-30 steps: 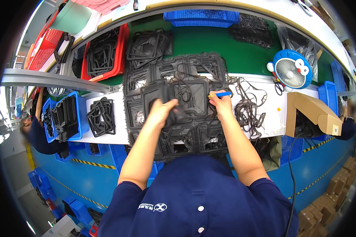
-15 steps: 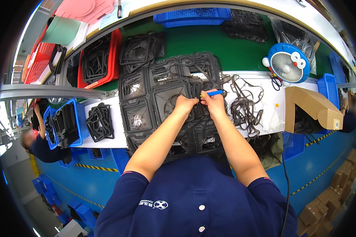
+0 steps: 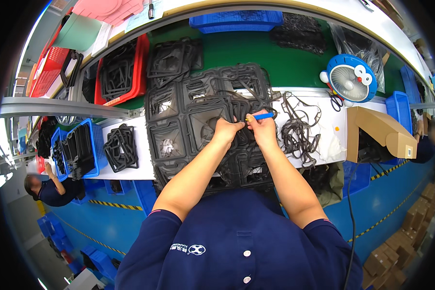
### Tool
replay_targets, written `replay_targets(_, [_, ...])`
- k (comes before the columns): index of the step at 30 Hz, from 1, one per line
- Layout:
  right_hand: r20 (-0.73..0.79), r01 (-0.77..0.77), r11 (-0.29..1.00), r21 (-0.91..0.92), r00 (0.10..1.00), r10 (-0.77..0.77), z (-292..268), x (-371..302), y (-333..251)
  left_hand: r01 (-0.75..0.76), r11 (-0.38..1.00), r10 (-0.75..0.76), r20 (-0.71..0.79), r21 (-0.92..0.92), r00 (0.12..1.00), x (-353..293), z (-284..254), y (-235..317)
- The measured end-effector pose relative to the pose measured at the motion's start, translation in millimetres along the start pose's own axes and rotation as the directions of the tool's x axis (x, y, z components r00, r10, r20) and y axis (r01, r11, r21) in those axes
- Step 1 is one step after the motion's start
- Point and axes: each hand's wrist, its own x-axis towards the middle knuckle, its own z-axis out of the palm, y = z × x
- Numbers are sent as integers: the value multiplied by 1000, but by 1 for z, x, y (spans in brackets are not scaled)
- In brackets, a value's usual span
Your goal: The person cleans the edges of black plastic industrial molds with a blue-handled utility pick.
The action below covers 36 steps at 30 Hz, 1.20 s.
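Observation:
A large moulded black sheet of square frames (image 3: 166,134) lies on the table in front of me, with several loose black frames stacked on it. My left hand (image 3: 227,130) is closed on the edge of a black frame (image 3: 209,112) near the middle of this pile. Right beside it, my right hand (image 3: 263,129) pinches a slim blue-handled tool (image 3: 262,116) with a yellow part toward its tip. The tip points left at the frame's edge, close to my left fingers; its exact contact is hidden. Tangled black trimmed strips (image 3: 299,128) lie to the right of the pile.
At the left stand a red crate (image 3: 142,72) and a blue basket (image 3: 97,145) of black frames, with loose frames (image 3: 121,147) between. To the right are a blue fan (image 3: 350,79), scissors (image 3: 337,102) and an open cardboard box (image 3: 379,128). A co-worker (image 3: 53,188) is at far left.
My right hand and the blue-handled tool have shifted slightly down, and the handle tilts differently. My left hand keeps its place on the frame. The co-worker at far left has moved an arm.

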Motion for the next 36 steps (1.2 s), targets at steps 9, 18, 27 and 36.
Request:
replay_targets(9, [-113, 195, 708, -679, 925, -363, -37, -31, -27, 50, 957, -23, 97, -285, 995, -61, -49, 61])
replay_targets(18, [-506, -170, 526, -833, 618, -602, -252, -54, -45, -73, 561, 291, 114, -824, 950, -116, -193, 126])
replay_targets(27, [-116, 117, 212, -970, 542, -832, -180, -40, -81, 8, 438, 137, 75, -899, 988, -103, -157, 112])
replay_targets(36, [505, 818, 424, -389, 574, -644, 26, -82, -77, 146, 365, 16, 163, -919, 987, -81, -64, 109])
